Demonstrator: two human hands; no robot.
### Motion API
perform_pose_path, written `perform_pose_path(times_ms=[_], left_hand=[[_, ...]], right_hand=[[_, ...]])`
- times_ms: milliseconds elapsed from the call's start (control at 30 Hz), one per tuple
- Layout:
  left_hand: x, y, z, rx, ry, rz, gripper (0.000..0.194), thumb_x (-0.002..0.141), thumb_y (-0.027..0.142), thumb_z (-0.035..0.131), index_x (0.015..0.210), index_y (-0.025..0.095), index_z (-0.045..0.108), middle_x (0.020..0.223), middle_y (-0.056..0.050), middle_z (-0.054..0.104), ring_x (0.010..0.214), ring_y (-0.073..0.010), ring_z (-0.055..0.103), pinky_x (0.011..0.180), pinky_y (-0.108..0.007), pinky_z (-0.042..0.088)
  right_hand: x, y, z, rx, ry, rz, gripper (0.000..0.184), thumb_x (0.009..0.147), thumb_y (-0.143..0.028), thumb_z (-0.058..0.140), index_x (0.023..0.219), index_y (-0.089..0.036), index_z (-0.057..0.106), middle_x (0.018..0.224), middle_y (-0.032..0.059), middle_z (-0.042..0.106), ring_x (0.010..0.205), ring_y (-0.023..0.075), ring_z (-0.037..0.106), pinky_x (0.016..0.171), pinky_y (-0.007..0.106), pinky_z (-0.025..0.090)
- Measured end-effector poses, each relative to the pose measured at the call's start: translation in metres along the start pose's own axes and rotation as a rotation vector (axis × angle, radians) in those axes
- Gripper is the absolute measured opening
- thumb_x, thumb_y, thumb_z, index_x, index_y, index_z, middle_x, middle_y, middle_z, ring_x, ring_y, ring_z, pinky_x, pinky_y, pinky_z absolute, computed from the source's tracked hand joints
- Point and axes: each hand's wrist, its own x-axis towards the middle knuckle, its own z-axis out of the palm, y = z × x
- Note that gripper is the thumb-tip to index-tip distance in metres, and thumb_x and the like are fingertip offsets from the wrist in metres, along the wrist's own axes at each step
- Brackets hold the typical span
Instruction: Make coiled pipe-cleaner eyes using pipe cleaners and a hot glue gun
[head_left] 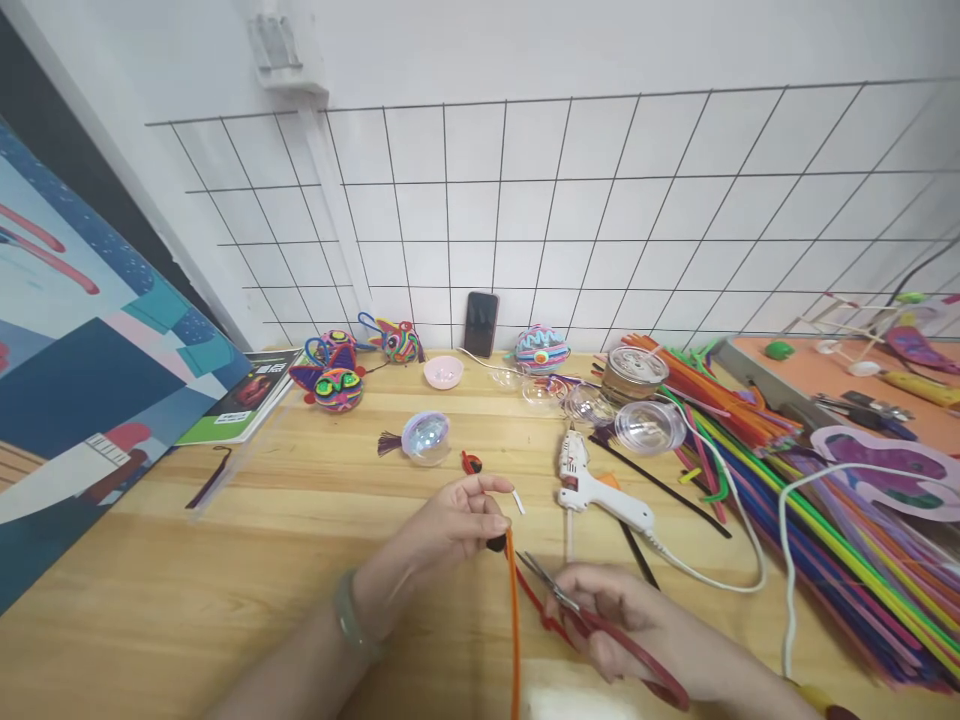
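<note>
My left hand (466, 522) pinches the top of an orange pipe cleaner (514, 625), which hangs down past the table's front. A small black piece (496, 543) shows under those fingertips; most of it is hidden. In my right hand (626, 610) is a pair of scissors (551, 578) with red handles, its blades pointing up left at the orange strand, apart from my left fingers. A red pipe cleaner (529, 592) runs beside the blades down to my right fingers. Just beyond my left hand lie a small red and black coil (471, 461) and a short white piece (519, 502).
A white glue gun (600, 488) lies right of centre, its cord curving right. Clear half-balls (649, 427) and a spool (634, 374) stand behind it. Bundled pipe cleaners (832, 540) fill the right side. Colourful fish ornaments (337, 385) and a phone (481, 324) are at the back.
</note>
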Motion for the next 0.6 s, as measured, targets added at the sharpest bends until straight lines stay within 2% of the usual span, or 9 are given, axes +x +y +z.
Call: perform_pose_path(times_ms=[167,333,600], left_hand=[[0.000,-0.003,0.003,-0.045,-0.029,-0.010,0.041,0.057,0.010,0.075,0.094,0.012,0.059,0.056,0.002,0.058,0.050,-0.0057,0.050,0.052,-0.018,0.034],[0.000,-0.004,0.004,-0.071,-0.034,-0.015,0.040,0.056,0.009,0.075,0.093,0.012,0.059,0.055,0.002,0.058,0.049,-0.0058,0.050,0.050,-0.018,0.033],[0.001,-0.012,0.008,-0.058,-0.121,-0.080,0.043,0.054,0.012,0.077,0.093,0.011,0.060,0.055,0.001,0.061,0.049,-0.0066,0.052,0.052,-0.019,0.035]], right_hand=[[0.001,0.000,0.001,-0.066,0.014,-0.029,0.032,0.073,-0.043,0.062,0.089,-0.016,0.055,0.074,0.0001,0.050,0.059,0.0085,0.040,0.052,0.019,0.035],[0.001,-0.001,0.002,-0.032,-0.020,-0.004,0.032,0.073,-0.039,0.064,0.092,-0.015,0.054,0.061,-0.0038,0.048,0.052,0.0069,0.040,0.049,0.018,0.033],[0.007,0.005,0.005,0.014,-0.023,-0.026,0.032,0.073,-0.039,0.064,0.090,-0.014,0.055,0.062,-0.0037,0.047,0.050,0.0052,0.039,0.046,0.016,0.032]])
